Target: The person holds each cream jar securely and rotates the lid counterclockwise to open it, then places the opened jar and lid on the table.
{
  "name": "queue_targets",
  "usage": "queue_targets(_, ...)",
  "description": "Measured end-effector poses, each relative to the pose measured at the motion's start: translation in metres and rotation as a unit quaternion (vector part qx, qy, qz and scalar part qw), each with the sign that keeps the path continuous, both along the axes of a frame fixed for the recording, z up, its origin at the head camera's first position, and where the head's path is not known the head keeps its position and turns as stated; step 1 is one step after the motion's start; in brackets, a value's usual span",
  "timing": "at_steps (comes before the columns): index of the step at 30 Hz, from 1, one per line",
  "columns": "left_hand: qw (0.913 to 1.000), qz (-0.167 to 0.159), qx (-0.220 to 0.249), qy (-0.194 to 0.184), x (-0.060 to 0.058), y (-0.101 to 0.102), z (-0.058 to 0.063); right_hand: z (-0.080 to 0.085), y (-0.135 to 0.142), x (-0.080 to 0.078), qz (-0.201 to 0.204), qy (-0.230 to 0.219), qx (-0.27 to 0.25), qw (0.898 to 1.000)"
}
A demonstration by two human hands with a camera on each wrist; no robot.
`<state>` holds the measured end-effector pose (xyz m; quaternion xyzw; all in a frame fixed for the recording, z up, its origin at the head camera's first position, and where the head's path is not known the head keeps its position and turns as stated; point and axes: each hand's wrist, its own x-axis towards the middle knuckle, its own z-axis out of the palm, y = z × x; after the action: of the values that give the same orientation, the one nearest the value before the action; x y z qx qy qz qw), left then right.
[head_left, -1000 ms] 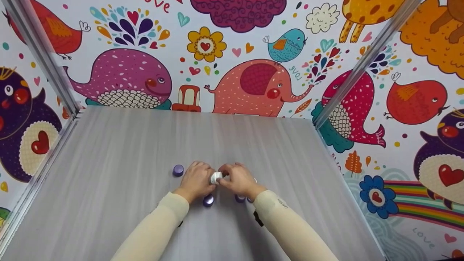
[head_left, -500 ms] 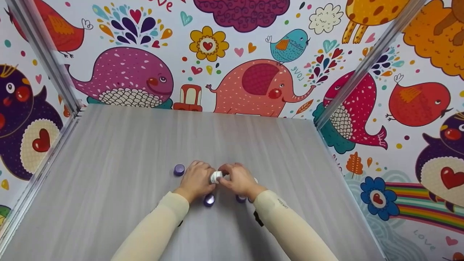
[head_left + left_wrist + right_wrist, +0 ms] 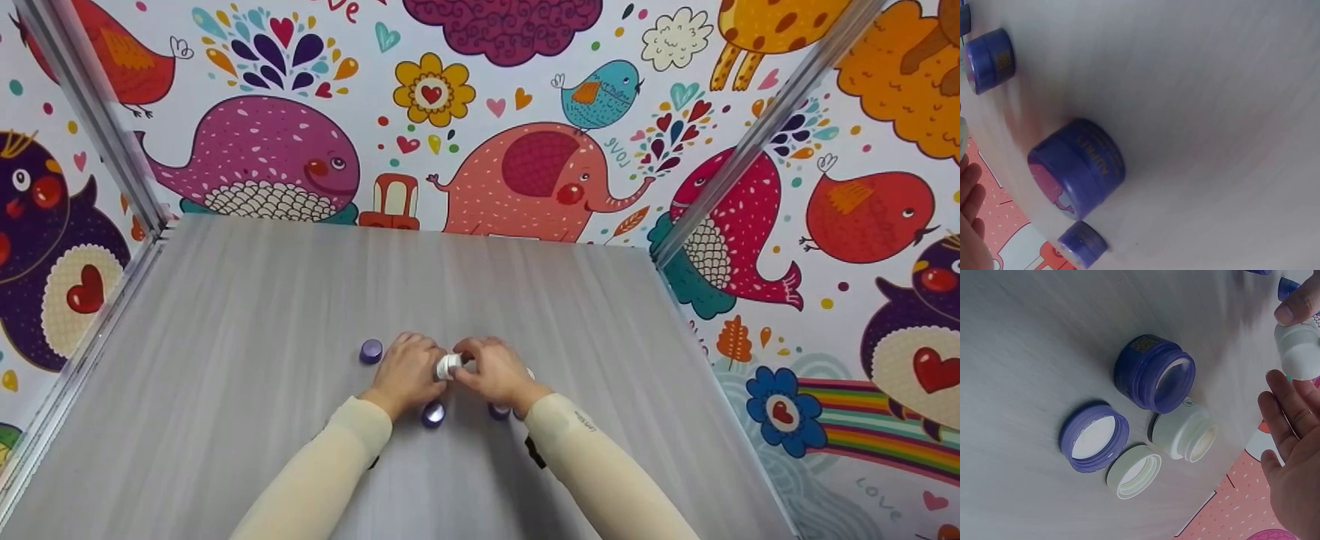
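Note:
Between my two hands, in the head view, is a small white jar [image 3: 448, 367]. My left hand [image 3: 409, 373] grips its left side, while the thumb and fingers of my right hand [image 3: 493, 371] curl at its right end. The right wrist view shows the white jar [image 3: 1299, 351] against a thumb tip, with fingers just below it. Beneath the right arm stand an uncapped purple jar [image 3: 1154, 374] and an uncapped white jar [image 3: 1185, 433]. A purple lid [image 3: 1094, 437] and a white lid [image 3: 1134, 471] lie beside them, inner sides showing.
Purple jars stand around the hands: one purple jar [image 3: 371, 351] left of the left hand and another purple jar [image 3: 433, 414] in front of it. The left wrist view shows a lettered purple jar [image 3: 1076, 169] close up. Printed walls border the grey table [image 3: 300, 285].
Both hands stay at the white jar with hardly any movement. The head view has shifted slightly, and a purple piece by the right wrist is now more hidden.

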<state>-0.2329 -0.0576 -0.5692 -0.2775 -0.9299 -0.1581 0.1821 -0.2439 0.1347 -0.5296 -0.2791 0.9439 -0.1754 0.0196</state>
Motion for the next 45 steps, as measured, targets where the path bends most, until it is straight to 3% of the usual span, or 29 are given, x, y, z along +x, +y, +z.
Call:
queue_targets(8,1.0000,-0.002,0.008,0.002,0.000,0.000,0.000,0.001,-0.001,-0.002,0.026,0.005,-0.017,0.999)
queue_targets(27,0.9999,0.006,0.002,-0.010,0.000,-0.002,0.001,0.000,0.001,-0.003,0.039,0.033,-0.018,0.999)
queue_targets(37,0.9999,0.014,0.006,-0.006,-0.002,-0.007,-0.001,-0.002,0.006,-0.004,0.023,0.056,-0.005,0.998)
queue_targets(45,0.9993,0.022,0.004,-0.031,0.001,-0.008,0.001,-0.006,0.009,-0.007,0.018,0.072,-0.008,0.997)
